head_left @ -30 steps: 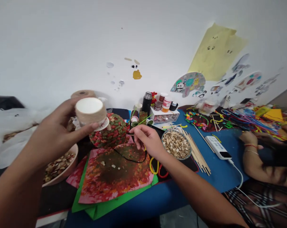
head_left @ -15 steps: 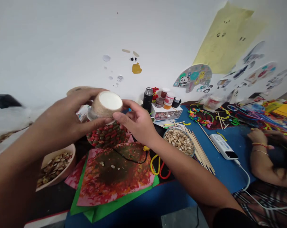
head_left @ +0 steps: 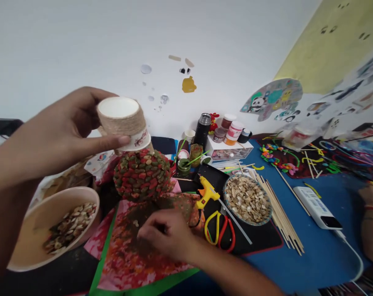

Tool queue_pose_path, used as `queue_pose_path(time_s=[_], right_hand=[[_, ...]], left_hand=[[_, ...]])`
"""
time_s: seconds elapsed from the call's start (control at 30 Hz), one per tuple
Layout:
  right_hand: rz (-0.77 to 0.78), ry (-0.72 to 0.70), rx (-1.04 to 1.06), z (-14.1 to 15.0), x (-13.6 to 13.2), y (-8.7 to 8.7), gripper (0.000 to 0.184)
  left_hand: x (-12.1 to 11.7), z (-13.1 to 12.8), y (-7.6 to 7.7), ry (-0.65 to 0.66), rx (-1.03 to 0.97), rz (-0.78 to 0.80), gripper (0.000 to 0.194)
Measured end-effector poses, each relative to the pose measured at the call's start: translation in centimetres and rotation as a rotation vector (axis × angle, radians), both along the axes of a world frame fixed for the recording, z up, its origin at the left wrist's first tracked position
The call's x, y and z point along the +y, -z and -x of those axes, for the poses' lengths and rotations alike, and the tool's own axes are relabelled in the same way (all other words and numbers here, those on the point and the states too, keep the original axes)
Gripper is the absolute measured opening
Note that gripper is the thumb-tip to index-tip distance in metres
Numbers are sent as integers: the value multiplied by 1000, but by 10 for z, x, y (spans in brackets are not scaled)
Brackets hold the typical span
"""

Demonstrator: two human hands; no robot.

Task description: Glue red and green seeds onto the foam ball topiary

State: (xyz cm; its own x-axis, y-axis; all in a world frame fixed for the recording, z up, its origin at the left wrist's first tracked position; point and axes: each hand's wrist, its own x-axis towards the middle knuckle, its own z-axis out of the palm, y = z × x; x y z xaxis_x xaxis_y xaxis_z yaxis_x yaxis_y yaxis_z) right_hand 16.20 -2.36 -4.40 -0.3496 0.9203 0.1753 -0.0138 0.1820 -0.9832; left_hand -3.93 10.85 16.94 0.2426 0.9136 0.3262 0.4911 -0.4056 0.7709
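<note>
The fingers of your left hand (head_left: 67,119) clamp the white paper cup wrapped in brown string (head_left: 124,125) up near the round, bumpy red-and-green ball (head_left: 143,174), probably mid-wrapping, so next keep it steady, though I can't tell if your right hand (head_left: 167,236) pinches anything.

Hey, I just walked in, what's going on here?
The person's left hand is holding up a twine-wrapped paper cup, white end upward. In the view it overlaps the top of a round piece covered in red and green bits; whether they touch is unclear. The right hand is loosely curled over a paint-stained sheet; nothing shows in it. A yellow glue gun lies nearby, and a peach bowl sits to the left.
</note>
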Motion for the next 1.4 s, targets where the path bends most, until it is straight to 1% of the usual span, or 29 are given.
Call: queue_pose_path(time_s=[0.07, 0.13, 0.2, 0.27, 0.33, 0.4, 0.5, 0.6, 0.7, 0.83, 0.93, 1.03, 1.17, 1.23, 1.33, 1.4], right_hand=[[9, -22, -30, 7, -7, 16, 63], [41, -45, -67, 9, -9, 26, 61], [37, -47, -79, 8, -9, 30, 59], [33, 1, -59, 5, -5, 27, 55], [65, 85, -12, -2, 1, 19, 51], [118, 141, 56, -11, 9, 7, 51], [108, 243, 114, -26, 28, -16, 48], [64, 319, 155, -39, 52, -39, 40], [-7, 322, 132, -44, 77, -60, 29], [-136, 349, 16, -43, 102, -79, 26], [-207, 325, -84, -39, 110, -88, 24], [-283, 303, -168, -36, 114, -94, 18], [-317, 295, -221, -33, 119, -101, 10], [-311, 293, -225, -32, 121, -104, 7], [-288, 297, -211, -31, 123, -107, 6], [-273, 306, -203, -30, 123, -108, 5]], left_hand=[[4, 2, 7, -26, 29, 3, 73], [8, 6, 14, -38, 34, 11, 73], [10, 9, 20, -37, 30, 22, 74], [12, 10, 22, -36, 27, 36, 76], [12, 9, 23, -44, 23, 42, 76], [11, 6, 22, -47, 11, 49, 75], [10, 2, 19, -25, -5, 62, 72], [10, 0, 18, -20, -4, 69, 72], [10, 0, 19, 19, 23, 67, 72], [10, 0, 21, 83, 50, 39, 67], [10, 0, 23, 111, 41, 9, 66], [11, 0, 25, 145, 31, -16, 64], [14, 3, 27, 163, 34, -41, 64], [15, 6, 26, 127, 80, -53, 68], [16, 10, 25, 32, 242, -89, 73], [18, 13, 24, -8, 325, -85, 76]])
